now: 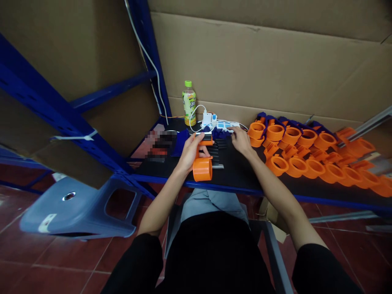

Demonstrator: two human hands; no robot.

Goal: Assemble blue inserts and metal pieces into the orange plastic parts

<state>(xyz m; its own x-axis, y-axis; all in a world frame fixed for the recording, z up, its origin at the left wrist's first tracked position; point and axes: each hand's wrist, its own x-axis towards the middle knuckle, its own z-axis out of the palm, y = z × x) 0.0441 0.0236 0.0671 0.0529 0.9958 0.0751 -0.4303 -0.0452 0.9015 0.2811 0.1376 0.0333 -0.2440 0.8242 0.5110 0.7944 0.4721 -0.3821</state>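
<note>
My left hand [190,152] is closed around an orange plastic part [202,169] with a round ring at its lower end. Across the top of this part lies a black strip [203,137] with a white toothed edge. My right hand [240,141] is over the back of the table, its fingers bent and drawn together beside dark blue pieces [219,133]; what they pinch, if anything, is too small to make out. Between the hands, several black strips [214,155] lie on the black tabletop [237,171], partly hidden by the orange part.
Rows of similar orange ring parts [306,153] fill the table's right side. Behind my hands stand a drink bottle [189,104] and a white charger [207,119] with cables on a power strip [228,125]. A blue rack post [76,110] and plastic stool [70,208] are at left.
</note>
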